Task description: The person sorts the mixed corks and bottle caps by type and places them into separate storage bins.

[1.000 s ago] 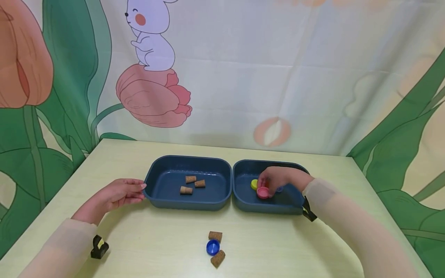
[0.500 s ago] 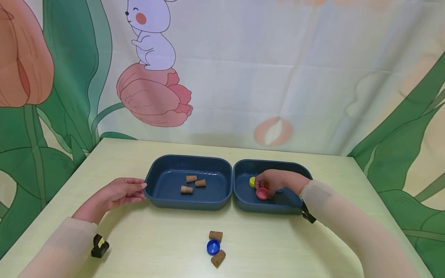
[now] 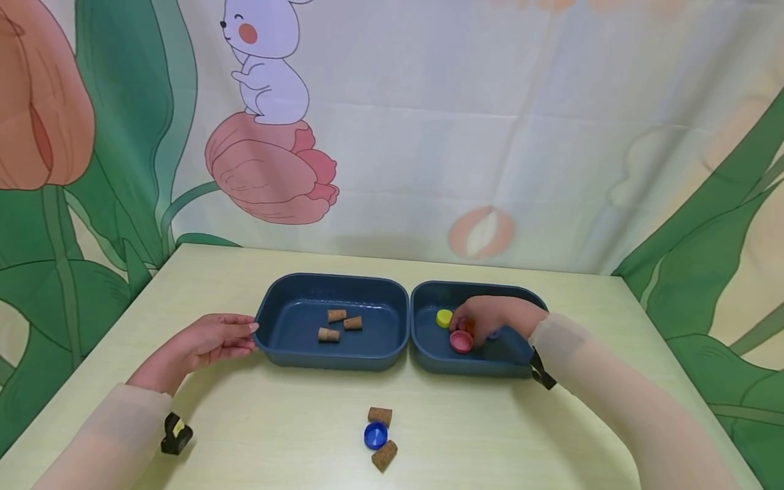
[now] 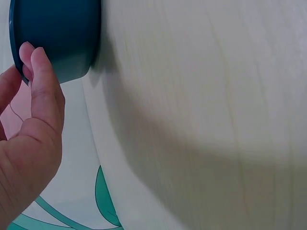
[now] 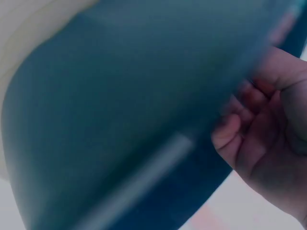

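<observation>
My left hand [image 3: 211, 340] lies at the left end of a blue tray [image 3: 331, 362], its nearly straight fingers touching the rim. In the left wrist view, the fingertips overlap the outer wall of the tray [image 4: 67, 52]. Three corks [image 3: 329, 335] lie inside this tray. My right hand [image 3: 490, 316] reaches down into a second blue tray [image 3: 422, 350] and pinches a pink bottle cap [image 3: 461, 341] low over the bottom. A yellow bottle cap [image 3: 444, 318] lies just left of these fingers. Something orange [image 3: 469, 327] shows between them, and a blue piece [image 3: 495, 333] peeks out behind the thumb.
On the pale table [image 3: 275, 435] in front of the trays, a blue bottle cap [image 3: 376, 435] lies between a cork [image 3: 380, 416] and another cork [image 3: 384, 455]. The trays stand side by side. A printed cloth [image 3: 392, 170] hangs behind the table.
My right hand has shifted slightly left and down with the pink bottle cap. The yellow bottle cap has slid a little left and back. My left hand stays at the rim.
</observation>
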The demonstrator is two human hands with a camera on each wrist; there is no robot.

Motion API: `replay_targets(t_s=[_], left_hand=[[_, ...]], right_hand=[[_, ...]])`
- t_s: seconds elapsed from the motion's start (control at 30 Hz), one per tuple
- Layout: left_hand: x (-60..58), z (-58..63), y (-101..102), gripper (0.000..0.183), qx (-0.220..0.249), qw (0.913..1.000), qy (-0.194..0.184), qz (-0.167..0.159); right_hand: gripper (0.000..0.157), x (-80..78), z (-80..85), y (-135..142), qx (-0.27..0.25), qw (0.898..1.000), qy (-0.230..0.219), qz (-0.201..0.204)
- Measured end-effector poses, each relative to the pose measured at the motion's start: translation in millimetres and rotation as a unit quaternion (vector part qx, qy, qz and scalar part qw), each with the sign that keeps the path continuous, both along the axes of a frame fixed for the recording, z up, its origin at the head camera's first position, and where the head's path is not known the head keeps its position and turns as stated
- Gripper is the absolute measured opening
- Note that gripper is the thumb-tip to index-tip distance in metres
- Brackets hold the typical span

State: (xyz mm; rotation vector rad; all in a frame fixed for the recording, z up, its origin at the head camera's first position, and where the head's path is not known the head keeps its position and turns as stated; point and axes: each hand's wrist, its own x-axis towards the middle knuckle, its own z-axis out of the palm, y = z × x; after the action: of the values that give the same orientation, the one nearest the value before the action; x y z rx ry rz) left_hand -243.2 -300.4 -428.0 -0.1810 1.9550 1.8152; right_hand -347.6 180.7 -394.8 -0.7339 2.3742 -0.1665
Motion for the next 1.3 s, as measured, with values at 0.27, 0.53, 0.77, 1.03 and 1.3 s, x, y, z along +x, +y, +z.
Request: replay_targets(t_s=[0.27, 0.53, 0.77, 1.03, 1.3], left_hand=[[0.9, 2.1, 1.4, 0.014, 0.001, 1.0, 0.003, -0.002], [2.2, 0.1, 0.6, 0.019, -0.001, 1.0, 0.005, -0.004], [1.8, 1.1, 1.0, 0.019, -0.006, 0.9999, 0.009, -0.004], [1.3, 1.1, 1.7, 0.015, 0.0, 1.0, 0.006, -0.005], [1.4, 2.7, 2.2, 0.019, -0.006, 1.0, 0.005, -0.005]], right_hand=[[0.041, -4.7, 12.9, 11.2, -0.042, 0.999, 0.018, 0.02], [0.035, -4.0, 25.5, 26.8, -0.089, 0.994, 0.059, 0.019], [0.027, 12.9, 48.8, 40.3, -0.135, 0.982, 0.122, -0.04], [0.021, 40.6, 76.7, 59.7, -0.186, 0.963, 0.185, -0.061], [0.022, 63.5, 90.3, 75.2, -0.194, 0.952, 0.221, -0.08]])
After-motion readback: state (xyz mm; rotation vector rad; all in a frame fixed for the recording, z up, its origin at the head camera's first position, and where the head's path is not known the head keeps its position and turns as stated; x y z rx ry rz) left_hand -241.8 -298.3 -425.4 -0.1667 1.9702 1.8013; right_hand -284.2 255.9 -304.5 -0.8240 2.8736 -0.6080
